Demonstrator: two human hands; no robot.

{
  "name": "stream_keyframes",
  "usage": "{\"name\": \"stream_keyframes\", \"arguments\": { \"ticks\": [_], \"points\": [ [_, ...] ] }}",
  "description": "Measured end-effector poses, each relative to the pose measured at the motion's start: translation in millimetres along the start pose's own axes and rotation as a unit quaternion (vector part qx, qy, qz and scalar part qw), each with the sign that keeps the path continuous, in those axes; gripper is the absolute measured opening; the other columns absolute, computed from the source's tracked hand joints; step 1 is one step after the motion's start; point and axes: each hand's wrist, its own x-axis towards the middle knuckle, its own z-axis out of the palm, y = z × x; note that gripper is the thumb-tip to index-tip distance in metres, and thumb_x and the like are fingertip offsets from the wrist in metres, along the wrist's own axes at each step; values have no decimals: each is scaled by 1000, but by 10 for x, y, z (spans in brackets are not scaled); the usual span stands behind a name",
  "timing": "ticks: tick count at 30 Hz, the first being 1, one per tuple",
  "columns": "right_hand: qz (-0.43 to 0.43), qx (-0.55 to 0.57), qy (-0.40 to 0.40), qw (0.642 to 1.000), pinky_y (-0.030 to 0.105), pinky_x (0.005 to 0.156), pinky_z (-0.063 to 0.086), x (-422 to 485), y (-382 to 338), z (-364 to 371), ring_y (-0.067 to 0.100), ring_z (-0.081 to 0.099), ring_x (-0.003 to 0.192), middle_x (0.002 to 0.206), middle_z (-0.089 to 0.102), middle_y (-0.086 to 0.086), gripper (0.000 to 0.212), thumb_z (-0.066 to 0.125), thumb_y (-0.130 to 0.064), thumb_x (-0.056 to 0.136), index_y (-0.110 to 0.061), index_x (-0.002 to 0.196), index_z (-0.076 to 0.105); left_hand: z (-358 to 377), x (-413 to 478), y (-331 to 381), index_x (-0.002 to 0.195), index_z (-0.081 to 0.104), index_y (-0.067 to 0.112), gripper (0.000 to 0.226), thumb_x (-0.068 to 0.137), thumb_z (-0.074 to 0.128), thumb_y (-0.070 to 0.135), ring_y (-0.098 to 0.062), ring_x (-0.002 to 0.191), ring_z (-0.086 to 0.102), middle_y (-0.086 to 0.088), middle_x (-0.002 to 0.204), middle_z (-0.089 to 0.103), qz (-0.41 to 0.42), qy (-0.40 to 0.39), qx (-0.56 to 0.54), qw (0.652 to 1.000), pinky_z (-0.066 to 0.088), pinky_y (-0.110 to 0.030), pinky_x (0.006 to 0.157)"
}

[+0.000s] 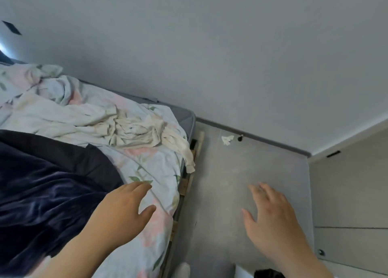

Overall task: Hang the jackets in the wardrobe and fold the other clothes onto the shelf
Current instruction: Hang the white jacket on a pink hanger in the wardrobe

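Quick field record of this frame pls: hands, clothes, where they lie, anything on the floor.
left hand: open, holds nothing, over the near edge of the bed
right hand: open, fingers spread, holds nothing, over the floor, blurred
cream garment: crumpled on the floral bedding, one end hanging over the bed's edge
dark blue velvety fabric: spread on the bed, left of the left hand; garment or blanket, cannot tell
floor items: white scrap and small dark object by the skirting
wardrobe shelf: not in view
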Motion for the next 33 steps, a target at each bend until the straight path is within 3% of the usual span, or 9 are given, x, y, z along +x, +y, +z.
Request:
{"name": "stream_keyframes", "arguments": {
  "ticks": [6,14,22,28,33],
  "points": [
    [-89,1,33,995,34,119,21,242,-440,-757,21,26,143,158,30,-1,64,47,-47,96,-25,153,29,-600,-196,-22,148,36,34,60,94,45,58,-2,132,42,22,147,41,-41,58,-40,997,36,-19,105],
    [-219,58,83,970,36,119,19,870,-779,-1345,20,22,145,158,28,-1,65,47,-47,96,-25,154,27,-1227,-38,104,146,42,32,60,91,52,55,-5,131,45,19,144,46,-117,121,-23,986,36,-22,104],
    [-308,58,54,948,36,121,19,2030,-495,-1767,15,17,147,159,22,-7,65,44,-50,97,-32,154,20,-1350,692,526,150,33,31,66,91,53,53,-6,125,49,16,137,50,-248,141,-75,955,40,-21,98],
    [-353,14,11,936,37,121,16,2824,-335,-2020,16,13,149,162,17,-6,66,40,-52,97,-32,155,16,-1547,1139,834,148,37,32,61,92,52,52,-5,119,52,16,133,54,-334,173,-90,922,39,-19,92],
    [-427,-4,-16,904,34,119,19,3195,-709,-2075,16,18,146,158,23,-6,63,42,-52,97,-32,153,21,-1559,1068,833,148,35,33,62,93,51,54,-6,132,45,18,146,44,-407,185,-116,887,39,-23,103]
  ]
}}
